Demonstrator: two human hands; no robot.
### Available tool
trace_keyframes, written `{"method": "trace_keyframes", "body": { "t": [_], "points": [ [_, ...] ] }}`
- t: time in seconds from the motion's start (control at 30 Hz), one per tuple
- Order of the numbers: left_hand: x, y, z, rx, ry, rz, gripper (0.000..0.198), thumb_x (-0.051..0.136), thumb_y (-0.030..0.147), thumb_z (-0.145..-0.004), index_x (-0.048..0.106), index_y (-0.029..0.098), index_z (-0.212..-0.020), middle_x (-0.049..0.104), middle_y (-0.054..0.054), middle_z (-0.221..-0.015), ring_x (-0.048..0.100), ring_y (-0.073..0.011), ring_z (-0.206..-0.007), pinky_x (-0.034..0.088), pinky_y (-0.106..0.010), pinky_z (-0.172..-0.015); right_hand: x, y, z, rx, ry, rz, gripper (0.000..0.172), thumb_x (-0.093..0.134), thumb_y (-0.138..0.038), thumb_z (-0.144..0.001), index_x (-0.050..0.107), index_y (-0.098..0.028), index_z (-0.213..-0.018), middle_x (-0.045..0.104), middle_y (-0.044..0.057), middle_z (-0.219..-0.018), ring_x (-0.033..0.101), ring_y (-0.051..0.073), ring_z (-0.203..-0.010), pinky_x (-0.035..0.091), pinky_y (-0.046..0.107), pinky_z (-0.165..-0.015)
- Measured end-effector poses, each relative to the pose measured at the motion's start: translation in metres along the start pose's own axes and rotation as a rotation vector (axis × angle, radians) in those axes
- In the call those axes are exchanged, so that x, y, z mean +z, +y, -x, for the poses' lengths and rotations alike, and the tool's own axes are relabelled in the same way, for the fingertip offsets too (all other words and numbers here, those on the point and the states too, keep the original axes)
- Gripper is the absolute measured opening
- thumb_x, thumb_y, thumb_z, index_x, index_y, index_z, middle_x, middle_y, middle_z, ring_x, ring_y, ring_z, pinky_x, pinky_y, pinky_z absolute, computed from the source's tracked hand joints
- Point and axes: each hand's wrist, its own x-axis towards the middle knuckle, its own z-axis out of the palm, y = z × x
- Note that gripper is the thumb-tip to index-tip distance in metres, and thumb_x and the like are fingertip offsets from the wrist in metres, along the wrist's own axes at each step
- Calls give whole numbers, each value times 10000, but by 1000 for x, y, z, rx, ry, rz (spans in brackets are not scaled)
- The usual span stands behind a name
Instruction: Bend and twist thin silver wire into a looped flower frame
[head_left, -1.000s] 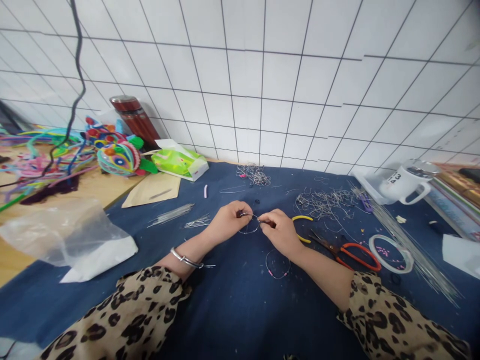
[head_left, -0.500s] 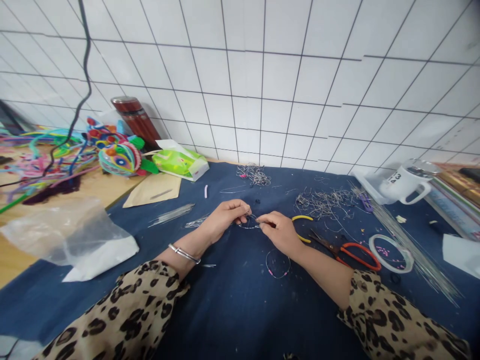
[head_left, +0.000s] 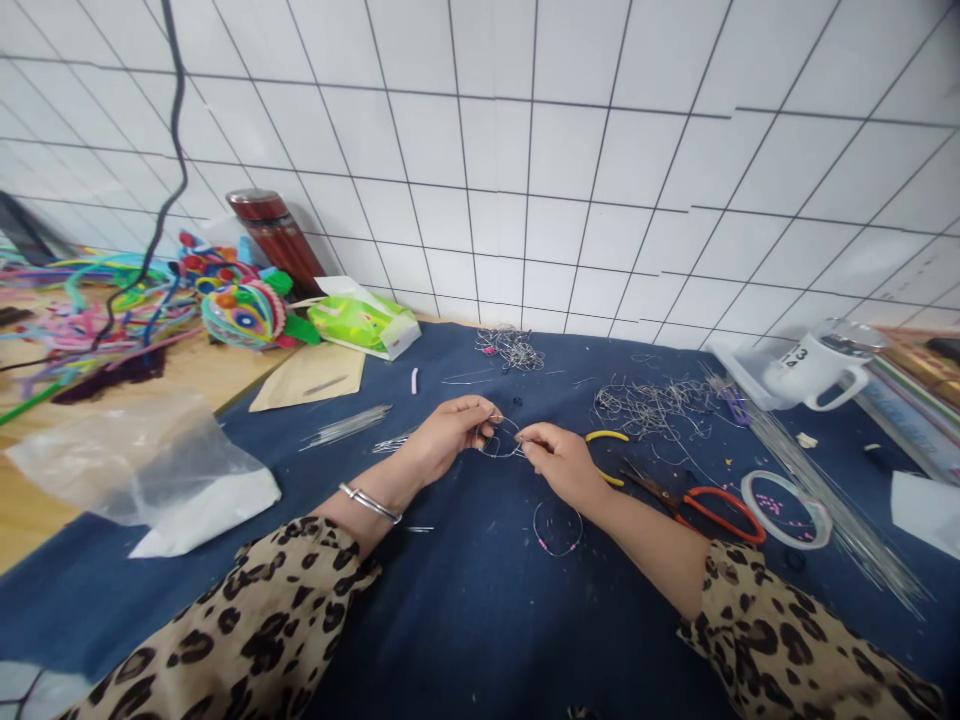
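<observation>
A thin silver wire loop [head_left: 501,441] hangs between my two hands over the blue cloth [head_left: 465,600]. My left hand [head_left: 448,434] pinches its left side with closed fingers. My right hand [head_left: 561,462] pinches its right end, fingers pressed together. A second wire ring with pink beads [head_left: 557,528] lies flat on the cloth just below my right wrist. Yellow-handled pliers [head_left: 606,440] lie behind my right hand.
Red-handled scissors [head_left: 701,503], a round clear lid with pink beads [head_left: 786,507], straight wire bundles [head_left: 825,500] and wire scraps [head_left: 649,402] lie right. A white mug [head_left: 814,368] stands far right. A plastic bag [head_left: 142,470], colourful pipe cleaners [head_left: 97,320] and a green packet [head_left: 360,322] sit left.
Both hands stay on the wire loop and have shifted slightly; the loop has turned a little between the fingers. The camera view tilted slightly.
</observation>
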Motion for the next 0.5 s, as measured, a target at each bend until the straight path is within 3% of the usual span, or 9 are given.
{"method": "trace_keyframes", "body": {
  "t": [0.2,0.37,0.5],
  "points": [
    [-1,-3,1,-86,-72,31,275,545,389,-794,601,127,-854,623,-91,-904,597,-155,-782,455,-224,-587,-1,2,-3,88,45,-194,149,450,-290,-817,557,-186,-807,565,-35,-608,516,82,-519,393,194,-508],
    [5,0,7,-254,-239,144,384,451,478,-832,558,140,-979,627,-139,-960,637,-220,-787,484,-259,-530,0,5,-3,78,18,-324,202,403,-357,-853,517,-190,-848,628,1,-743,536,81,-506,374,189,-440],
    [6,-1,6,-296,-270,242,351,463,442,-840,565,129,-965,632,-115,-878,636,-185,-716,468,-218,-470,0,4,-3,83,-11,-390,214,407,-387,-852,492,-192,-880,637,9,-778,548,81,-496,376,185,-419]
  ]
}}
